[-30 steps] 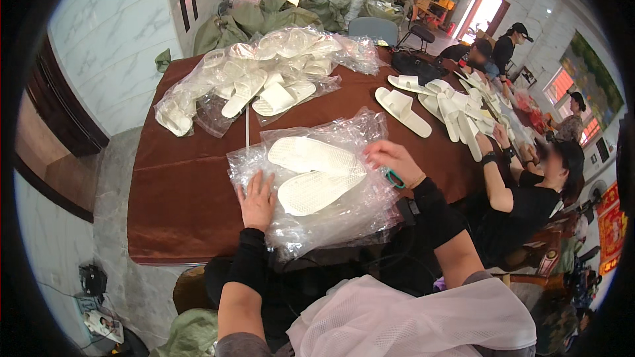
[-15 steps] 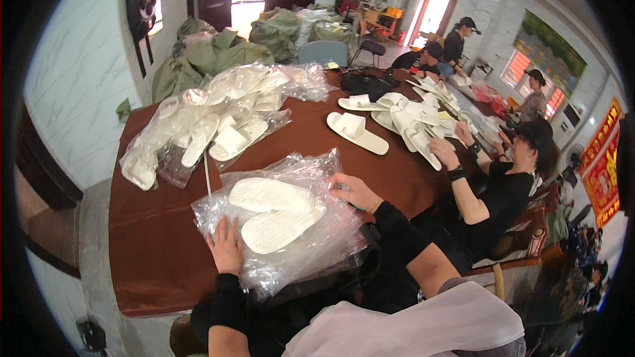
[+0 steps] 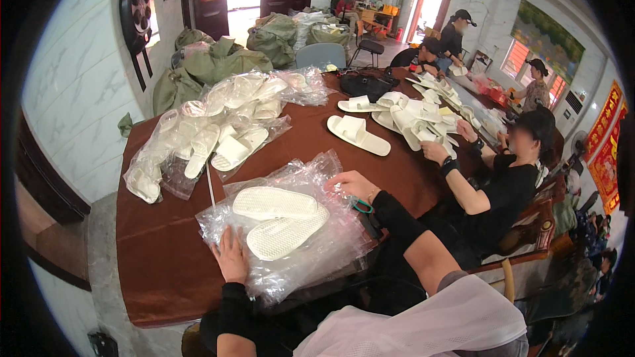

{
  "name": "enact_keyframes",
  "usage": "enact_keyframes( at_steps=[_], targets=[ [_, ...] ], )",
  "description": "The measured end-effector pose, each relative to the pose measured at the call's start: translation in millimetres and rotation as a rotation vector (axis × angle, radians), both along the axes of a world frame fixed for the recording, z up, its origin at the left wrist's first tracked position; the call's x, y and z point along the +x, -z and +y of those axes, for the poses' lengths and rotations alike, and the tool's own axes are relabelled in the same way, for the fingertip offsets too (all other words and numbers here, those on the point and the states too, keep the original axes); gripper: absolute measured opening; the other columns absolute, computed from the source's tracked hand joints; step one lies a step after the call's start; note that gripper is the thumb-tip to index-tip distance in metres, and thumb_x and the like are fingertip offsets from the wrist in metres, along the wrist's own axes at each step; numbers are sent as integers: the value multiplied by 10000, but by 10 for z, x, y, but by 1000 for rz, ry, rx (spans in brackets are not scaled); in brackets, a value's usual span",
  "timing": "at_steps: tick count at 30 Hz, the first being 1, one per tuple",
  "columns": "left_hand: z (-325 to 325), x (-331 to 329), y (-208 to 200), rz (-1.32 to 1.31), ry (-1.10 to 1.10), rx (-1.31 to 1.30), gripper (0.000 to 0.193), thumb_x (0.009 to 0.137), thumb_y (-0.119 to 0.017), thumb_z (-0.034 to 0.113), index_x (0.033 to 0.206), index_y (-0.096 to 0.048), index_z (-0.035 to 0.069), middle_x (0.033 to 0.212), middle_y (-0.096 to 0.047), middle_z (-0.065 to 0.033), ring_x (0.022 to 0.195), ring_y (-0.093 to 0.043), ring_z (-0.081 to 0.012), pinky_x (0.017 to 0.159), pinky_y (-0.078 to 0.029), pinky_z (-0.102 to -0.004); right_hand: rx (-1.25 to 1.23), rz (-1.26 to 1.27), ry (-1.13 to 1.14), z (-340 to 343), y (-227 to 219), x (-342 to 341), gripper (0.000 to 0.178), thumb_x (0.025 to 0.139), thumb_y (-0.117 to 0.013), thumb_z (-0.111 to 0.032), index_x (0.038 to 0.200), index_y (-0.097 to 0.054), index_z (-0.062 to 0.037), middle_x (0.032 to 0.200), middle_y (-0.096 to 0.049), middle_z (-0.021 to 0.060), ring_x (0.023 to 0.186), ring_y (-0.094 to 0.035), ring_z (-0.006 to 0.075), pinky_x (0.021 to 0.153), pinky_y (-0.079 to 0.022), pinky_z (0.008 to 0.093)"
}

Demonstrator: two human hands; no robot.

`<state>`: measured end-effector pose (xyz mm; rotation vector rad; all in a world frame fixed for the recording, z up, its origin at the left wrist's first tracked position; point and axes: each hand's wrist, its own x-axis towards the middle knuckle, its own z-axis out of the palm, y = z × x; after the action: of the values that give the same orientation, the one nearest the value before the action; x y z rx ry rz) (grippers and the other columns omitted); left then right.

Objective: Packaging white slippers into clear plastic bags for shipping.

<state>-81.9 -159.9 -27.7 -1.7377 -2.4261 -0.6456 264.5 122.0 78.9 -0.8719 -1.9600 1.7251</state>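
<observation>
Two white slippers [image 3: 288, 233] lie overlapping, dimpled undersides up, on a stack of clear plastic bags [image 3: 311, 271] at the near part of the brown-covered table. My left hand [image 3: 231, 258] rests with its fingers spread on the near left edge of the bags, just beside the lower slipper. At the upper right edge of the stack, my right hand [image 3: 355, 187] pinches the plastic between bent fingers. A green loop [image 3: 362, 205] shows beneath that hand; what it belongs to is hidden.
Bagged white slippers [image 3: 231, 99] are heaped at the far left of the table [image 3: 159, 258]. Loose slippers [image 3: 410, 116] pile up at the centre right, where a co-worker [image 3: 503, 192] in black handles some. Green sacks [image 3: 225, 63] stand beyond the table.
The view has shifted slightly. My right hand has moved little and stays at the bag's edge; the green loop shows more plainly. The co-worker's hands have shifted slightly at the slipper pile.
</observation>
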Motion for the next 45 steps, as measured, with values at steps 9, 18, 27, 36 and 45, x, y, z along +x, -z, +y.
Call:
enact_keyframes(
  at_steps=[9, 18, 27, 36, 45],
  targets=[
    [10, 4, 3, -18, 9, 12, 639, 897, -644, 156, 1517, -506, 228, 1625, -386, -78, 1492, -365, -269, 1220, -189, -630, -53, -519, -232, 157, 157, -454, 430, 990, -675, -343, 1266, -660, -14, 880, -713, 109, 818, -706, 201, 683, -590, 345],
    [-45, 13, -70, -17, 18, 28, 680, 869, -646, 97, 1520, -499, 227, 1618, -394, -85, 1485, -377, -277, 1214, -205, -632, -371, -584, -179, -319, -141, -836, 560, 917, -784, -377, 1311, -656, -1, 1188, -727, 140, 1107, -681, 289, 877, -580, 459],
    [3, -58, 109, -57, 27, 27, 669, 890, -661, 126, 1526, -487, 237, 1639, -371, -82, 1509, -346, -261, 1211, -192, -640, -390, -105, -252, -156, 629, -587, 521, 952, -757, -255, 1357, -602, 34, 1270, -686, 110, 1113, -653, 202, 957, -534, 368],
    [110, -705, -128, -627, 125, 51, 375, 905, -709, 207, 1271, -702, 124, 1197, -726, -113, 1158, -679, -277, 1012, -481, -491, -516, -101, -181, -341, 892, -369, 532, 955, -746, -176, 1412, -559, 22, 1291, -676, 85, 1165, -621, 172, 1001, -495, 336],
    [480, -1104, -374, -885, -197, 388, 145, 892, -711, 78, 1012, -700, -3, 844, -734, -121, 729, -711, -221, 652, -552, -344, -396, -77, -299, -371, 771, -501, 580, 941, -745, -168, 1452, -539, 15, 1364, -654, 89, 1238, -600, 201, 1073, -451, 359]
  ],
)
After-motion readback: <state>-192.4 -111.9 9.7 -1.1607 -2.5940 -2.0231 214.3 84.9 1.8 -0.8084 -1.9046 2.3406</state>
